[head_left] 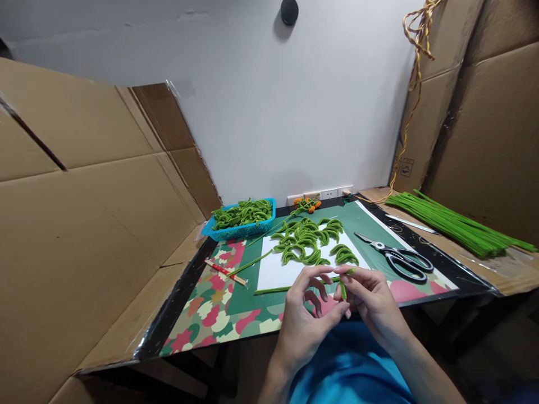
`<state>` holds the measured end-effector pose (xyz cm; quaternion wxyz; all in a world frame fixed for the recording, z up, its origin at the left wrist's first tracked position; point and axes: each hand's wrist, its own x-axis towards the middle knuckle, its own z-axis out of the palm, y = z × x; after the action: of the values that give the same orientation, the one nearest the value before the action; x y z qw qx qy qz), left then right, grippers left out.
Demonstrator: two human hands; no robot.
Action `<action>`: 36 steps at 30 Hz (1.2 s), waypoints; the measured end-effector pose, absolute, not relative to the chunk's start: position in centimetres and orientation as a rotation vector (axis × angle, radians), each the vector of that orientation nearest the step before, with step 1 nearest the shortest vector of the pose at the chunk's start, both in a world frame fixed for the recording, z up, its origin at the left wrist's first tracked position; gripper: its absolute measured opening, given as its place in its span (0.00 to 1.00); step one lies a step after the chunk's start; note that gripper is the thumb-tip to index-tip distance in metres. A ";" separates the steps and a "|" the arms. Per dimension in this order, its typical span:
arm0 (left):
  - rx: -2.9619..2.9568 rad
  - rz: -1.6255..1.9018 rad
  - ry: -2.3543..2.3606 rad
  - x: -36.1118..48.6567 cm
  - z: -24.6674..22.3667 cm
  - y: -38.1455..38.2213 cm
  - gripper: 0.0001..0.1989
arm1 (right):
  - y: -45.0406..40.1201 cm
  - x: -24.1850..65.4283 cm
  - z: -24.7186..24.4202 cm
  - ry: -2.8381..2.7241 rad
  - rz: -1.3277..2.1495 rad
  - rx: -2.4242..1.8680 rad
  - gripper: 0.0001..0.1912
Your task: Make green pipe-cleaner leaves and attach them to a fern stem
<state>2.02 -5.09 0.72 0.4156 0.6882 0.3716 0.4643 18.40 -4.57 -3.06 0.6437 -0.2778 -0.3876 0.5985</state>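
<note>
Hands: held above the tabletop's front edge [263, 328]. Right hand [377, 297] pinches a short, bent green fuzzy piece [343, 291] between thumb and forefinger. Left hand [309, 320] has curved fingers, thumb tip by the piece's lower end; cannot tell whether it grips.

Handling (judgement): pinch lightly near the bend and shape it with small, even pressure, since squeezing could flatten the pile or kink the core. Matching the arc of the curled pieces [304, 238] should keep curves uniform.

Outward: curled pieces on white paper [269, 270], mid-tabletop; black-handled scissors [393, 259] toward the right edge; blue basket [238, 231], filled with green pieces, at the far left corner; bundle of green stems [450, 224] beyond the right edge.
</note>
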 end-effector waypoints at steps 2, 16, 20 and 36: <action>1.732 1.187 0.952 2.2 0.4 -5.0 0.22 | -4.4 18.4 -3.3 -0.862 1.352 -0.641 0.18; 1.691 1.262 1.002 2.3 -1.5 -4.4 0.11 | -4.2 18.1 -4.0 -1.083 1.057 -0.775 0.14; 1.650 1.297 0.996 2.5 -1.4 -4.5 0.09 | -4.4 18.1 -3.3 -1.248 0.936 -0.785 0.14; 1.617 1.374 1.032 2.5 -1.8 -4.1 0.09 | -4.5 18.2 -3.9 -1.583 0.801 -0.804 0.20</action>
<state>2.53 -4.07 -1.83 0.3810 0.6337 0.4044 0.5382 18.23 -4.55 -3.92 0.5622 -0.3413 -0.6720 0.3403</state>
